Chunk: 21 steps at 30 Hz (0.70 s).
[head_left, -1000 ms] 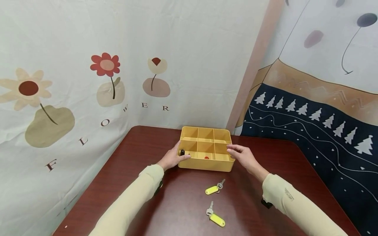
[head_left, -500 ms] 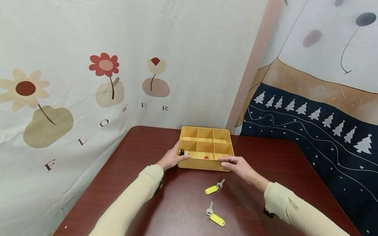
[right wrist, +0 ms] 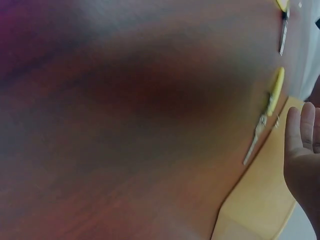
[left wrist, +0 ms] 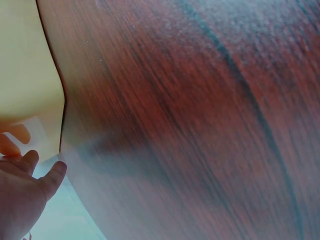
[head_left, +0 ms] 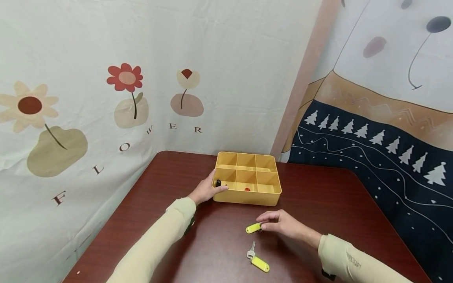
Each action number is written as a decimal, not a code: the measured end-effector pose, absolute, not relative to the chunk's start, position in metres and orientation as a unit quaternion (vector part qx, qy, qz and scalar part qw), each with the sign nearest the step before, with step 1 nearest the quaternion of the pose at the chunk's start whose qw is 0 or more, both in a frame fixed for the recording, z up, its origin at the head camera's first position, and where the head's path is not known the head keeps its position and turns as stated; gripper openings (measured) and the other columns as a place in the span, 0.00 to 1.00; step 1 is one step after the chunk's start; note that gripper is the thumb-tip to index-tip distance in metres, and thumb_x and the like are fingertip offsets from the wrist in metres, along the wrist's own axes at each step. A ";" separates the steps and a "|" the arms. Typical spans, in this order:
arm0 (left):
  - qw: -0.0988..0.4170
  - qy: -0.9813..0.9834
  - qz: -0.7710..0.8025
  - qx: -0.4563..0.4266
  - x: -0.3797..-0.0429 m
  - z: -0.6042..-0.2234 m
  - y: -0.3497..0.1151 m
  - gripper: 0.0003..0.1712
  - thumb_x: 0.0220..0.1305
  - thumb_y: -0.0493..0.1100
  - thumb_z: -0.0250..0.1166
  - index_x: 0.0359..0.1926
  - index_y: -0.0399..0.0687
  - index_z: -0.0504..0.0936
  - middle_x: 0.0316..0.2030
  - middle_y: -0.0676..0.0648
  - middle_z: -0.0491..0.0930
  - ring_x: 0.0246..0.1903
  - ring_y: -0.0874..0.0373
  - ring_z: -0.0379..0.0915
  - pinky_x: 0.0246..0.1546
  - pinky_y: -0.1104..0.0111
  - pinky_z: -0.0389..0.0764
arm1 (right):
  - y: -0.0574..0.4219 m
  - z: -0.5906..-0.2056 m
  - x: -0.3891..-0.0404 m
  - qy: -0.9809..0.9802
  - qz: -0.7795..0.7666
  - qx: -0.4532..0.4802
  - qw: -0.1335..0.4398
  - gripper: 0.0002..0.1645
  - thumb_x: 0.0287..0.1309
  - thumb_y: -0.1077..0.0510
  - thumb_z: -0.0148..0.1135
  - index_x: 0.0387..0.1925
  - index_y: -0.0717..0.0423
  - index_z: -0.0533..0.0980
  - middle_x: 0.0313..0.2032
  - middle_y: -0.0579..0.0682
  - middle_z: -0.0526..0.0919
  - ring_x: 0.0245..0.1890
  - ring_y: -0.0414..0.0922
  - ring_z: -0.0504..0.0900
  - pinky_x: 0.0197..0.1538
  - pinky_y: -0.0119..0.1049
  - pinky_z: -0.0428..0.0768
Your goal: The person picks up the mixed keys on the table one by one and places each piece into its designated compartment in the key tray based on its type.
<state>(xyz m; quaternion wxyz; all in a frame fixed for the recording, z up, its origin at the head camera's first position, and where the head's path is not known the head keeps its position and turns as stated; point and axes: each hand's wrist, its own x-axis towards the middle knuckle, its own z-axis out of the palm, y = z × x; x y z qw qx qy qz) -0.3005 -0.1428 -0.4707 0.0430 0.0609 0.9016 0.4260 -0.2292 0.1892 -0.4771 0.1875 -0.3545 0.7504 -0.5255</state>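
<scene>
A yellow six-compartment organizer box (head_left: 245, 197) stands on the table, its wall also along the side of the right wrist view. My left hand (head_left: 205, 190) holds its front left corner, thumb at the front rim and fingers along the left side. Just in front of the box, my right hand (head_left: 283, 224) reaches over a key with a yellow tag (head_left: 253, 228); in the head view the fingers hide that key. In the right wrist view this key (right wrist: 259, 127) lies on the table, apart from the fairly straight fingers (right wrist: 293, 131). A second key (head_left: 251, 253) with a yellow tag (head_left: 260, 264) lies nearer me.
In the front left compartment is a small black item (head_left: 218, 182), and a red one (head_left: 247, 189) sits in the front middle compartment. The dark red table (head_left: 329, 196) meets printed cloth hangings (head_left: 247, 98) at the back.
My right hand has moved from the box's right side, along its front rim, then down toward me to the nearer tagged key. The left hand and the box have stayed in place.
</scene>
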 end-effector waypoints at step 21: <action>0.037 0.898 0.433 0.059 -0.299 -0.471 -0.142 0.60 0.61 0.61 0.69 0.80 0.48 0.41 0.75 0.36 0.52 0.72 0.40 0.52 0.68 0.47 0.58 | 0.183 -0.498 -0.206 0.715 -0.464 -0.488 0.188 0.16 0.59 0.62 0.69 0.46 0.68 0.82 0.46 0.59 0.85 0.51 0.39 0.80 0.52 0.35 0.79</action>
